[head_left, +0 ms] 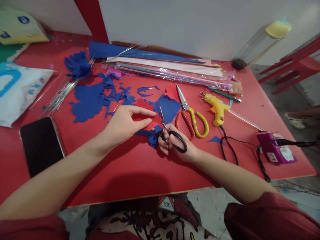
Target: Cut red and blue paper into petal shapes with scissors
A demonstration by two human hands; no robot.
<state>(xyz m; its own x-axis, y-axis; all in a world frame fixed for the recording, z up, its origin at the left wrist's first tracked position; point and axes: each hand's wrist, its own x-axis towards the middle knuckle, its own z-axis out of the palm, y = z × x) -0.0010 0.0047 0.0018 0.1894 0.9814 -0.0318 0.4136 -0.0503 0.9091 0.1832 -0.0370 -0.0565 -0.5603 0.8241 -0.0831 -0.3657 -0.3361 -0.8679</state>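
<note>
My left hand pinches a red sheet with a scalloped edge between thumb and fingers. In my right hand is a pair of black-handled scissors, its blades at the right edge of the red sheet. Whether the blades bite into the sheet is hard to make out. Beneath and around both hands lie blue pieces of the same thin sheet-like material. Larger scissors with red and yellow handles rest just right of the work.
A yellow glue gun and a purple box with cords lie at right. Wrapped rolls line the back. A blue flower, wires, blue scraps and a phone are at left. A clear container stands back right.
</note>
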